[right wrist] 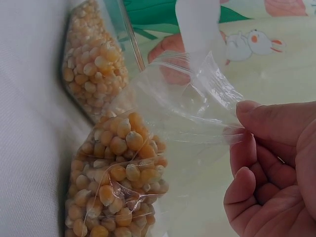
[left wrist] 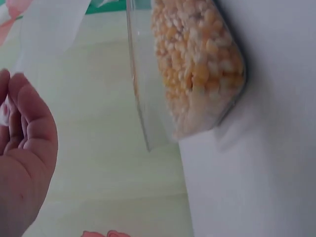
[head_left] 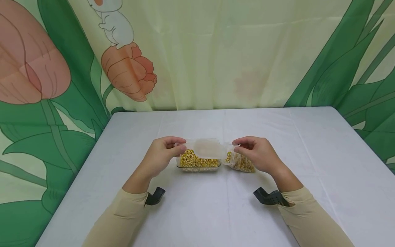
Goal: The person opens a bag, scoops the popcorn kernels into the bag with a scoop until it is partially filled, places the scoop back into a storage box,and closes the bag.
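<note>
My left hand [head_left: 158, 156] pinches the end of a translucent white plastic scoop [head_left: 207, 150] between thumb and fingers. The scoop's wide part points right and overlaps the glass container [head_left: 199, 167] in the head view. Corn kernels [left wrist: 195, 54] fill much of that container. With thumb and forefinger my right hand [head_left: 259, 152] pinches the top edge of a clear zip bag [right wrist: 173, 98], holding its mouth up. Corn kernels [right wrist: 118, 182] lie in the bag's lower part, which sits on the table just right of the container.
A white cloth covers the table [head_left: 197, 212]. Behind it hangs a pale curtain [head_left: 216, 61] printed with plants, a rabbit and a carrot. A black wrist mount [head_left: 155, 196] sticks out by the left cuff, another mount [head_left: 270, 198] by the right.
</note>
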Demonstrator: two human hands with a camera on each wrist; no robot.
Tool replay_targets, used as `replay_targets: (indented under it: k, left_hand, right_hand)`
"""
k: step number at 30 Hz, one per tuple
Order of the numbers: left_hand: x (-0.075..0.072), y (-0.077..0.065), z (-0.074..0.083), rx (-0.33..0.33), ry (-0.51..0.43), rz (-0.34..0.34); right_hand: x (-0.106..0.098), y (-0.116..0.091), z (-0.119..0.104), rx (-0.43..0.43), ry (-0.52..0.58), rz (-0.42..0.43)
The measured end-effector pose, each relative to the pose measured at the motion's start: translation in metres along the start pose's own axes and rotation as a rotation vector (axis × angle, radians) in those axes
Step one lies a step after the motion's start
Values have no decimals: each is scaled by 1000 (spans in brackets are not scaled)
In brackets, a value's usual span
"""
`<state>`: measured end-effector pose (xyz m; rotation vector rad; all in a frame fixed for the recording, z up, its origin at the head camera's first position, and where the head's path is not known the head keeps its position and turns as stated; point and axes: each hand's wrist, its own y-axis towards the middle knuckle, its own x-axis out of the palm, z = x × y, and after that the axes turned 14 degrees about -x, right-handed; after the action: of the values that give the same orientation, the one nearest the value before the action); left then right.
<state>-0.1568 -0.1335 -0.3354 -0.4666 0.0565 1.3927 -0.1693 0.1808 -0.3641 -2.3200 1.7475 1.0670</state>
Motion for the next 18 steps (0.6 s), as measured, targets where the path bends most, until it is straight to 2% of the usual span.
replay_targets:
  k: [3,10,14,18]
  left_hand:
    - [-9,0,0,21,57,-3]
    - [-30,-3,5,16,169,-1]
    - [-37,-2,5,11,242,-9]
    - [-42,2,5,-9,265,12]
  right_hand:
    - [1,0,0,4,-5,-1]
    - [2,0,1,6,-13,-7]
    - [3,1,0,8,-16,-9]
    - [3,1,0,8,-17,-10]
